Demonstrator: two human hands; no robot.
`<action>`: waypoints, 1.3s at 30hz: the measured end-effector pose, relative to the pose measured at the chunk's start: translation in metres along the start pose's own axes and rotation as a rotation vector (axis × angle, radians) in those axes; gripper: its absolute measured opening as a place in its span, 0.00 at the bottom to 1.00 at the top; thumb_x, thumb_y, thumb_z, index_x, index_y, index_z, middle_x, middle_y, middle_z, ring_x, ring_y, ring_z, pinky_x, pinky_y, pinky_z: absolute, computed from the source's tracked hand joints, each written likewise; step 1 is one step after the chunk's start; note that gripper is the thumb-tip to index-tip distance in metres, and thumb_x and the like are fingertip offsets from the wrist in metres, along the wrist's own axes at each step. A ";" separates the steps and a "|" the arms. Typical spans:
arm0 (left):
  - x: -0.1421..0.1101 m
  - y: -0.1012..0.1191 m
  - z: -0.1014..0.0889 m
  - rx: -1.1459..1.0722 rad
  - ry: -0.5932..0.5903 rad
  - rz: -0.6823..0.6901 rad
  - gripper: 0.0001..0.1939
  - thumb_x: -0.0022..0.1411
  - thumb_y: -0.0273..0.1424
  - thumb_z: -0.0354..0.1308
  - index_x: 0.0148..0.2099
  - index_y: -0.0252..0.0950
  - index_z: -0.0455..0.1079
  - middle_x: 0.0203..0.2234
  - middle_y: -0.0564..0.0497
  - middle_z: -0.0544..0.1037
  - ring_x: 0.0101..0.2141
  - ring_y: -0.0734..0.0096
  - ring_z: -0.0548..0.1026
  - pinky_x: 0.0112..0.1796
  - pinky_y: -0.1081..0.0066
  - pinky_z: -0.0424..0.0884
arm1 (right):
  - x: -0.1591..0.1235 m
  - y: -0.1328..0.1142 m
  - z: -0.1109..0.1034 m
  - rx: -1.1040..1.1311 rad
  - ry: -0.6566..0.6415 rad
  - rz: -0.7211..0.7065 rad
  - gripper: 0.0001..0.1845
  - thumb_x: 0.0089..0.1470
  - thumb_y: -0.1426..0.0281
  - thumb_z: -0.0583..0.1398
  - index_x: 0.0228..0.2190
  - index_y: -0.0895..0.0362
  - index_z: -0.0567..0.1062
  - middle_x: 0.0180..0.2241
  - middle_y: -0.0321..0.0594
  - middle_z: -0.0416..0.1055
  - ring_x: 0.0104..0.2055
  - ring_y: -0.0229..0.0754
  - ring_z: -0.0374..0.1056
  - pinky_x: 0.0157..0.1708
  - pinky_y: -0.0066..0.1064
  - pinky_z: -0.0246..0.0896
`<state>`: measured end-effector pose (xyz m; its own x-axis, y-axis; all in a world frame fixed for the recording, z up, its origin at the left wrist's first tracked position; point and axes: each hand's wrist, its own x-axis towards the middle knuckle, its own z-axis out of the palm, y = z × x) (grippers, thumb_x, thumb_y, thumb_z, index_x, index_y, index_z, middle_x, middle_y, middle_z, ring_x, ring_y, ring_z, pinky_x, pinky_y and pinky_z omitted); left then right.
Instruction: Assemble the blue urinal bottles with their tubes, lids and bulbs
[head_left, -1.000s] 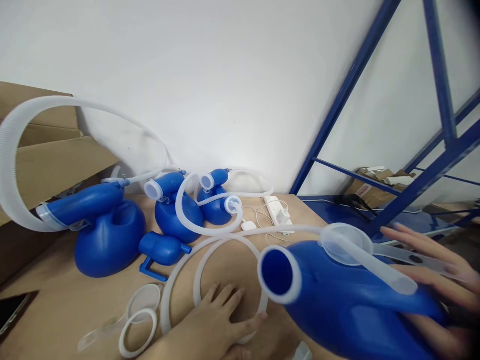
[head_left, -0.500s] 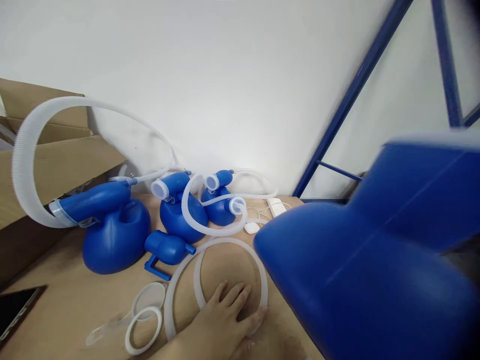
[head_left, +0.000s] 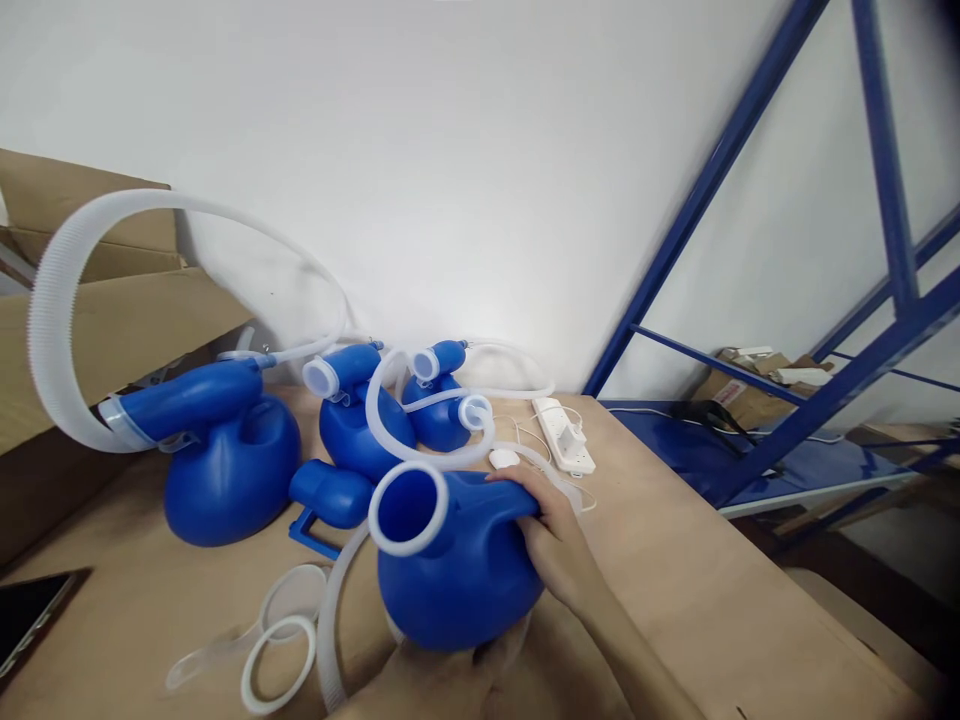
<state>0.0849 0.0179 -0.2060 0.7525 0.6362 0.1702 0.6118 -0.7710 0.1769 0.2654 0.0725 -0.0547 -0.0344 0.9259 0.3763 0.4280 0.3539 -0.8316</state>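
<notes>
Two hands on my feed hold a white-rimmed blue plastic bottle (head_left: 457,585) at lower centre, above the worktop (head_left: 675,570): the right hand (head_left: 551,530) wraps its fingers over the bottle's upper side, while the left hand (head_left: 442,680) cups underneath, partly hidden. Three more blue bottles (head_left: 229,480) stand at left, one joined to a white ribbed hose (head_left: 52,300).

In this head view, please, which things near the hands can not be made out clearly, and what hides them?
The left hand: the blue bottle covers most of it and the bottom edge cuts it off, so its hold is unclear.
The white tube: the bottle hides its path.
The dark device: the left edge cuts it off; phone or tablet, cannot tell.
The shelf boxes: too small to read.
</notes>
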 end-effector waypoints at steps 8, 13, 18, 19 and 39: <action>0.010 -0.002 -0.013 -0.043 -0.305 -0.055 0.38 0.72 0.34 0.60 0.80 0.34 0.58 0.71 0.31 0.70 0.68 0.35 0.72 0.62 0.47 0.79 | -0.004 0.022 -0.033 -0.396 -0.073 -0.119 0.35 0.53 0.82 0.52 0.54 0.48 0.84 0.57 0.43 0.81 0.64 0.54 0.73 0.65 0.55 0.70; -0.002 -0.013 -0.066 -0.028 -0.356 -0.036 0.26 0.72 0.30 0.58 0.69 0.33 0.76 0.69 0.28 0.72 0.67 0.31 0.73 0.57 0.43 0.81 | -0.005 0.026 -0.042 -0.415 -0.101 -0.091 0.35 0.54 0.83 0.52 0.55 0.48 0.83 0.57 0.43 0.81 0.63 0.53 0.74 0.65 0.55 0.70; -0.012 -0.035 -0.180 -0.056 -0.329 -0.108 0.17 0.71 0.45 0.60 0.46 0.40 0.84 0.38 0.40 0.88 0.37 0.41 0.86 0.35 0.55 0.77 | -0.001 0.017 -0.031 -0.466 -0.189 -0.160 0.37 0.49 0.87 0.51 0.53 0.51 0.82 0.55 0.45 0.80 0.62 0.54 0.72 0.65 0.55 0.68; -0.011 -0.040 -0.200 -0.075 -0.280 -0.189 0.19 0.70 0.48 0.59 0.40 0.40 0.81 0.35 0.41 0.86 0.33 0.46 0.84 0.32 0.58 0.73 | -0.001 0.016 -0.029 -0.479 -0.200 -0.162 0.37 0.48 0.87 0.51 0.53 0.52 0.82 0.55 0.45 0.80 0.63 0.54 0.72 0.65 0.55 0.68; 0.002 -0.097 -0.209 -0.715 -0.153 -0.412 0.17 0.67 0.48 0.60 0.38 0.41 0.65 0.36 0.55 0.70 0.39 0.64 0.68 0.39 0.68 0.66 | 0.004 0.021 -0.013 -0.656 -0.194 -0.196 0.33 0.52 0.88 0.51 0.52 0.52 0.79 0.50 0.44 0.78 0.54 0.53 0.72 0.56 0.49 0.71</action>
<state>-0.0243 0.0999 -0.0205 0.5590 0.8123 -0.1663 0.5817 -0.2413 0.7768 0.2862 0.0821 -0.0656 -0.3001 0.8820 0.3634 0.8509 0.4197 -0.3160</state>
